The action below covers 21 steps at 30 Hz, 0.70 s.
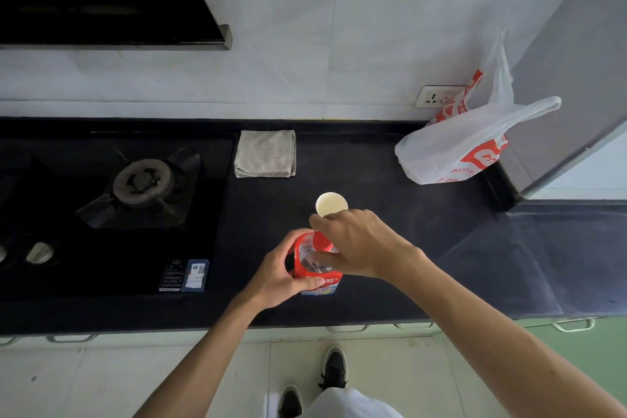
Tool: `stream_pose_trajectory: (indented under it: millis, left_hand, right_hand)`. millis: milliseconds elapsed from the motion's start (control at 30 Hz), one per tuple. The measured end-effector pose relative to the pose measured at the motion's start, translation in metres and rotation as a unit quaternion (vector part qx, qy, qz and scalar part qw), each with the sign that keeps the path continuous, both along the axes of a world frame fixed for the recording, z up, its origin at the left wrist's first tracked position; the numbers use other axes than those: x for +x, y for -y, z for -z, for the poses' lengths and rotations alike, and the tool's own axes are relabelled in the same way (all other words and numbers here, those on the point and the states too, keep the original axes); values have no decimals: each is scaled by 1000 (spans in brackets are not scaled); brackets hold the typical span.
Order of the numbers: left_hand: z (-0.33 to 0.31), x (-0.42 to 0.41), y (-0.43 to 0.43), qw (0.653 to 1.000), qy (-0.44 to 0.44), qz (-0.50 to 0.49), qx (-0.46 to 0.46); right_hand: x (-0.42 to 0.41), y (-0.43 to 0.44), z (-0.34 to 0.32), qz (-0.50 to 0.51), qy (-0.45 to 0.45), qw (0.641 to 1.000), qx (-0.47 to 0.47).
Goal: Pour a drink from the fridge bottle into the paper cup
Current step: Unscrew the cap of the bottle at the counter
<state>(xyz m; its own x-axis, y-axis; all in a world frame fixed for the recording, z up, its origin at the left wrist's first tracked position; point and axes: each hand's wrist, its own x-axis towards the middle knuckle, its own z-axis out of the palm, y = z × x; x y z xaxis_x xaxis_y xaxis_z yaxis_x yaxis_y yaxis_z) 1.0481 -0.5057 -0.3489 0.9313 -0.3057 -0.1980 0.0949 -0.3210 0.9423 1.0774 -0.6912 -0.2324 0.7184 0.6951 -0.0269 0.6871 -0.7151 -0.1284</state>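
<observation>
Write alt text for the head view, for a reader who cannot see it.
The left hand grips a red-labelled bottle standing on a black counter while the right hand holds its red cap. A white paper cup stands just behind it.

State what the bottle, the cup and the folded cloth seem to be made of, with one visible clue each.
Bottle: probably clear plastic with a glossy red label; its shoulder is see-through.
Cup: apparently matte white paper; thin rim, dull inside.
Folded cloth: grey woven or terry fabric, it seems; soft fuzzy surface, layered folded edges.
</observation>
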Motion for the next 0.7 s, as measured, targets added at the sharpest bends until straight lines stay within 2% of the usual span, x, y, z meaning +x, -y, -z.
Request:
stream_pose_trajectory:
  millis: [200,500,700]
  left_hand:
    - [0,1,0,1000,-7,-1,-5]
    - [0,0,2,1000,-18,-7,-1]
    - [0,0,-1,1000,-11,-4,-20]
  right_hand:
    - [-2,-1,10,-20,31,997,63]
    - [10,7,2,-120,21,993,6]
    - [7,1,6,-24,44,997,56]
